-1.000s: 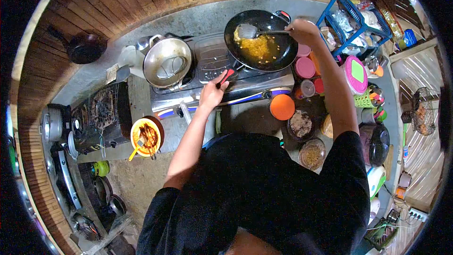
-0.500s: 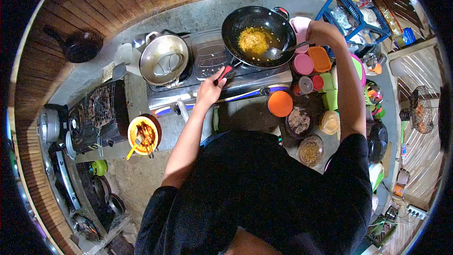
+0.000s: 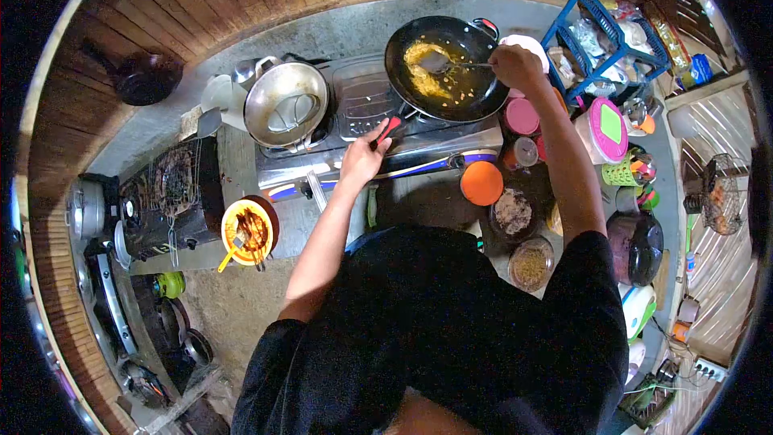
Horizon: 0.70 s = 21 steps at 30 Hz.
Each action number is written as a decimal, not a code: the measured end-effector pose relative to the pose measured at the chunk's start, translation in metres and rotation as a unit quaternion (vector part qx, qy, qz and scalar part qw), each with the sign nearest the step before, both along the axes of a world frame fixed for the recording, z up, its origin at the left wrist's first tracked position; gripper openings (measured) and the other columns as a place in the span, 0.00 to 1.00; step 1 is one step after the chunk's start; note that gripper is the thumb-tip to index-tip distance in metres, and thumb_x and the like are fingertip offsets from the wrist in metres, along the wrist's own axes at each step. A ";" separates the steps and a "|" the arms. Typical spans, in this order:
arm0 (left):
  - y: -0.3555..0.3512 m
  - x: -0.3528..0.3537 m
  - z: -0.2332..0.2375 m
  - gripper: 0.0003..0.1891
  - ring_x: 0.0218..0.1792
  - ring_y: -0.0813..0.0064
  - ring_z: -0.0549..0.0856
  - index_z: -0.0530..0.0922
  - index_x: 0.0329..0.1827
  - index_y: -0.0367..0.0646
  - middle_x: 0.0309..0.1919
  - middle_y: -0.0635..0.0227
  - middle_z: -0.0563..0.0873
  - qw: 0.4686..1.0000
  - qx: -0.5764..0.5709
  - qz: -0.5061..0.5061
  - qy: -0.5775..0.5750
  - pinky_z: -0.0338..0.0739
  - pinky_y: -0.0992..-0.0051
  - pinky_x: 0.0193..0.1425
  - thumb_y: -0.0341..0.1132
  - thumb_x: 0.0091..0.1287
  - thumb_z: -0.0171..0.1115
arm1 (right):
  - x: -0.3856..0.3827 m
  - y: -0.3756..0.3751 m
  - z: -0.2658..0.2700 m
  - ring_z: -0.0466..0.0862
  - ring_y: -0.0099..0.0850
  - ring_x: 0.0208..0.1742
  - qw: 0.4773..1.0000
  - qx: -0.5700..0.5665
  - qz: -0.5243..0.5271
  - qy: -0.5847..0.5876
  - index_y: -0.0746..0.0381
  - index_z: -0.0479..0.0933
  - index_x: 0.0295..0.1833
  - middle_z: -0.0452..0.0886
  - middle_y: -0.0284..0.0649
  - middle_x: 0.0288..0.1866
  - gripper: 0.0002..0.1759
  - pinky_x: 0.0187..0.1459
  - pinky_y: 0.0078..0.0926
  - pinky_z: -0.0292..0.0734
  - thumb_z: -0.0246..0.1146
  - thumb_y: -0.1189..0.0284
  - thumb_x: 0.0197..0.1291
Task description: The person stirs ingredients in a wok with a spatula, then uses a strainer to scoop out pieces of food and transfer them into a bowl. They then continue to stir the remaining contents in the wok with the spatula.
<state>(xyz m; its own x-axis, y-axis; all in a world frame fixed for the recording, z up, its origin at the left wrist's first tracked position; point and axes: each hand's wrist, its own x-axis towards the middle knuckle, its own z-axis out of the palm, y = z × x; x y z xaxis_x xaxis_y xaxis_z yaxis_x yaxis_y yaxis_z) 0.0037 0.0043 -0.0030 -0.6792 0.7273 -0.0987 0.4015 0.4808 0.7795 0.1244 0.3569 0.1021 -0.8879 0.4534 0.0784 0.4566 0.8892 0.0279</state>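
Note:
My left hand (image 3: 362, 161) is closed around the red-and-black handle of a black wok (image 3: 475, 101), which stands on the right side of the gas stove (image 3: 366, 97). In the wok, yellow-orange chopped paste (image 3: 427, 84) lies spread in oil. My right hand (image 3: 517, 67) grips the thin handle of a metal spatula (image 3: 436, 62), reaching in over the wok's right rim. Its blade rests amid the paste, and its handle end is hidden by my fingers. Left of the wok, a pale metal pan (image 3: 259, 113) with a round wire strainer (image 3: 295, 113) inside sits on the other burner.
An orange-yellow bowl (image 3: 237, 254) of dark sauce with a yellow-handled brush stands at left, beside a charred grill (image 3: 171, 177). Right of the stove are an orange lid (image 3: 481, 183), containers of ground seasoning (image 3: 512, 212), a pink-lidded tub (image 3: 609, 130) and a blue rack (image 3: 620, 52).
My right hand has moved left and slightly down, pushing the spatula from the wok's right side into the paste. The paste mound is now broken and spread. My left hand keeps its hold.

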 end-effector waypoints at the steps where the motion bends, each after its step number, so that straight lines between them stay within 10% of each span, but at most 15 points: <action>1: 0.000 0.000 0.000 0.25 0.57 0.55 0.81 0.71 0.68 0.71 0.59 0.63 0.80 1.000 0.004 -0.001 0.002 0.75 0.64 0.61 0.46 0.67 0.61 | 0.002 0.011 -0.006 0.87 0.50 0.39 0.999 0.025 0.027 0.026 0.60 0.81 0.39 0.85 0.49 0.35 0.12 0.41 0.48 0.83 0.57 0.66 0.55; 11: -0.001 0.005 0.015 0.25 0.56 0.54 0.82 0.71 0.68 0.70 0.55 0.56 0.83 1.000 -0.018 0.002 -0.013 0.76 0.65 0.58 0.45 0.67 0.61 | 0.033 -0.020 0.106 0.86 0.47 0.45 0.985 0.047 -0.080 -0.148 0.62 0.82 0.44 0.85 0.50 0.44 0.14 0.44 0.45 0.81 0.58 0.69 0.55; 21: -0.001 0.006 0.013 0.24 0.55 0.53 0.82 0.71 0.68 0.70 0.56 0.58 0.82 1.000 -0.006 0.001 -0.002 0.77 0.64 0.57 0.45 0.67 0.61 | 0.021 0.066 -0.027 0.87 0.50 0.42 0.993 0.086 0.032 -0.078 0.61 0.81 0.37 0.86 0.51 0.40 0.12 0.40 0.48 0.83 0.55 0.67 0.58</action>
<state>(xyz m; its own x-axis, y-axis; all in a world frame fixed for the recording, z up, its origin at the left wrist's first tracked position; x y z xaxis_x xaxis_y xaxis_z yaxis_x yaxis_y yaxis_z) 0.0097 0.0035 0.0097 -0.6803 0.7246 -0.1104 0.3978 0.4915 0.7747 0.1451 0.4229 0.0755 -0.9217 0.3879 0.0088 0.3778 0.8922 0.2473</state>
